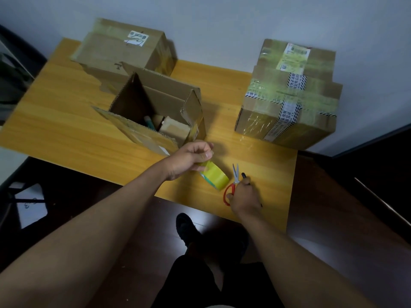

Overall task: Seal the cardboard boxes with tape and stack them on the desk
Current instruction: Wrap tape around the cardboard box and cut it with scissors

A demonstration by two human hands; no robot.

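An open cardboard box (pixel 155 112) stands mid-desk with its flaps up and small items inside. Just in front of it my left hand (pixel 189 160) grips a roll of yellowish tape (pixel 215 177) that rests on the wooden desk (pixel 66 130). To its right my right hand (pixel 243 196) closes over the red handles of the scissors (pixel 233 183), blades pointing away from me. A closed box (pixel 124 50) sits at the back left. At the right, sealed boxes (pixel 289 103) are stacked, a smaller one on top.
A black pen (pixel 244 175) lies by my right hand, partly hidden. The desk's near edge runs just under my wrists. A dark chair (pixel 20 196) with a paper sheet is at the lower left. My shoe (pixel 186 230) is on the dark floor below.
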